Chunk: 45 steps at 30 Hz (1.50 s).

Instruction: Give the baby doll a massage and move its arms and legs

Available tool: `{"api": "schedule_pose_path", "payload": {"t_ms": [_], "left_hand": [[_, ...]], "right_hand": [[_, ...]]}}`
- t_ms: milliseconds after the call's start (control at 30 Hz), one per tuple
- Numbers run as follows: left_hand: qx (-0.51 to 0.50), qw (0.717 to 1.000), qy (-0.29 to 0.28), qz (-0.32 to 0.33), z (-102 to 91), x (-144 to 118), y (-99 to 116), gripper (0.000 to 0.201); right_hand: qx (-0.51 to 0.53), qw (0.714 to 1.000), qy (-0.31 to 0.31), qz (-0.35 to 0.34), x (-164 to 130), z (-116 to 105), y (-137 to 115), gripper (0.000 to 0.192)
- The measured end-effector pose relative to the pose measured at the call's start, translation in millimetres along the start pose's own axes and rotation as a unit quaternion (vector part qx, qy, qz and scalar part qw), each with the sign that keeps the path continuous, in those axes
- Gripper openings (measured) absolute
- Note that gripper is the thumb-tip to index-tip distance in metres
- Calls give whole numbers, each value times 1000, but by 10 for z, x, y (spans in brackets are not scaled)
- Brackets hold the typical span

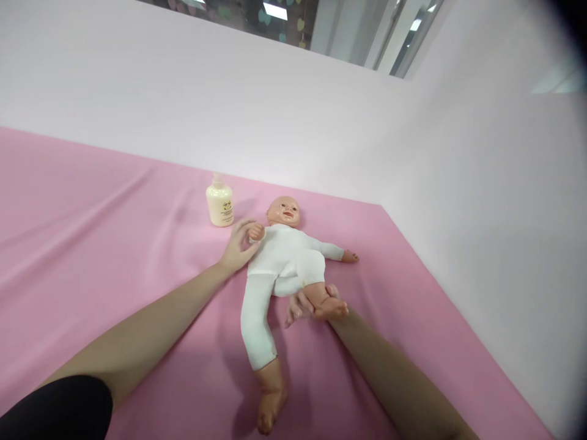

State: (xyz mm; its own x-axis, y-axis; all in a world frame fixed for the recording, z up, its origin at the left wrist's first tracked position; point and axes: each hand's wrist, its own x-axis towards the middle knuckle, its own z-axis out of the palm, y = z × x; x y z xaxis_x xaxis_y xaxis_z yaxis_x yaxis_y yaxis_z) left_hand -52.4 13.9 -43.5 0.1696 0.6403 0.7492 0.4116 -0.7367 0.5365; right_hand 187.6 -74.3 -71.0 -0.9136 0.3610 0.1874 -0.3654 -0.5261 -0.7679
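Observation:
A baby doll (282, 250) with a white cloth body lies on its back on a pink surface, its head toward the wall. My left hand (237, 245) is closed about the doll's small fist, thumb below and fingers above. My right hand (300, 304) grips the doll's bent leg near the ankle from behind; the leg hides part of this hand. That leg is raised and folded toward the belly. The other leg (259, 324) stretches straight toward me, and the doll's far arm (330, 249) lies out to the right.
A cream pump bottle (221, 205) stands just beyond my left hand. The pink sheet (114, 244) has several soft creases. White walls (275, 122) rise at the back and along the right side, with a window (284, 24) above the back one.

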Motion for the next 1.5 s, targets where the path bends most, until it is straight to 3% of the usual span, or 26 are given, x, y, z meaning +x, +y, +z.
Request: {"api": "schedule_pose_path", "payload": {"t_ms": [67,167,367,833,1100,1300,1500], "left_hand": [[39,996,-66,50,-27,0,89,39],[67,985,-129,91,-46,7,165,41],[73,982,-138,107,-44,13,165,42],[91,977,-154,113,-33,15,147,46],[90,975,-164,117,-32,20,148,50],[100,970,-157,155,-39,26,168,45],[119,969,-166,139,-11,7,151,43]], "right_hand": [[47,998,9,-42,-2,60,-54,58],[89,990,90,-54,9,175,-169,53],[103,977,177,-62,32,236,-269,53],[99,978,176,-57,34,236,-256,52],[77,974,209,-45,45,266,-262,54],[78,975,201,-50,37,255,-259,54],[81,975,200,-47,34,255,-248,54]]}}
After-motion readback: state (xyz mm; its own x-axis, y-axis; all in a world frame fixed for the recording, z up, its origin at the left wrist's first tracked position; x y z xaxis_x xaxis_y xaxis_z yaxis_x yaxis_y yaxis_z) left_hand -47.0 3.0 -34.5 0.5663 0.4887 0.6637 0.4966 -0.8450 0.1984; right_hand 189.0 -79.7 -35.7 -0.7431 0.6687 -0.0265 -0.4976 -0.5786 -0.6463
